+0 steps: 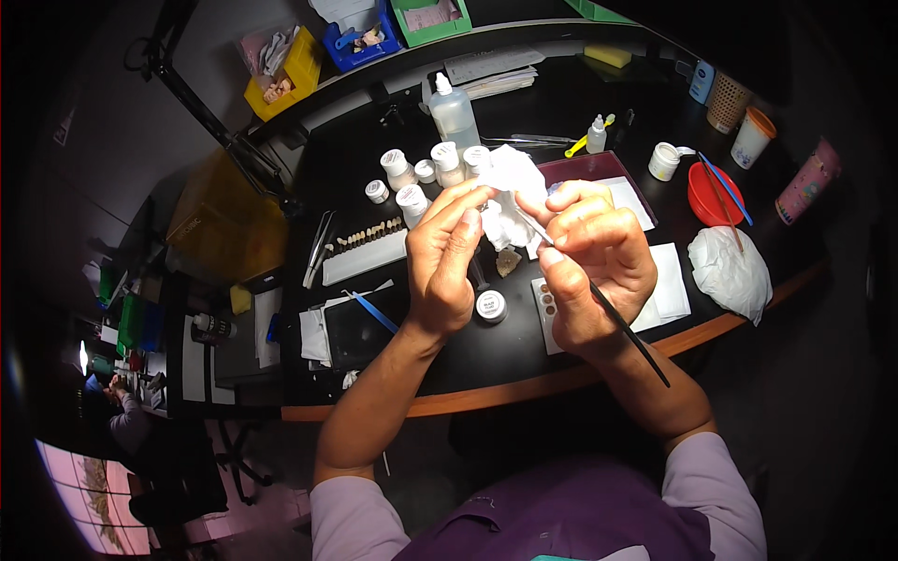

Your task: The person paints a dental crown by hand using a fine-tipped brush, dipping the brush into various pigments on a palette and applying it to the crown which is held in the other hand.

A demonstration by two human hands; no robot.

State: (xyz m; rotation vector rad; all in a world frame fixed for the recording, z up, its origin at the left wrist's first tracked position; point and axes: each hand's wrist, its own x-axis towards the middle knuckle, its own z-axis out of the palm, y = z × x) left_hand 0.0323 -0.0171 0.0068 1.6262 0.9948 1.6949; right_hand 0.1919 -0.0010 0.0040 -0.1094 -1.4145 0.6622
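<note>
Above the middle of the black desk, my left hand is closed on a crumpled white tissue, which bunches up past its fingertips. My right hand pinches a thin brush near its metal collar, its black handle slanting down to the right. The brush tip meets or lies just in front of the tissue; its bristles are too small to make out. Below the hands are a small tan dental model, a white-lidded jar and a palette with brown wells, partly covered by my right hand.
White jars and a clear bottle stand behind my left hand. Tooth shade tabs and tweezers lie left. A red bowl with sticks, a white plastic bag and cups are right. Another person sits far left.
</note>
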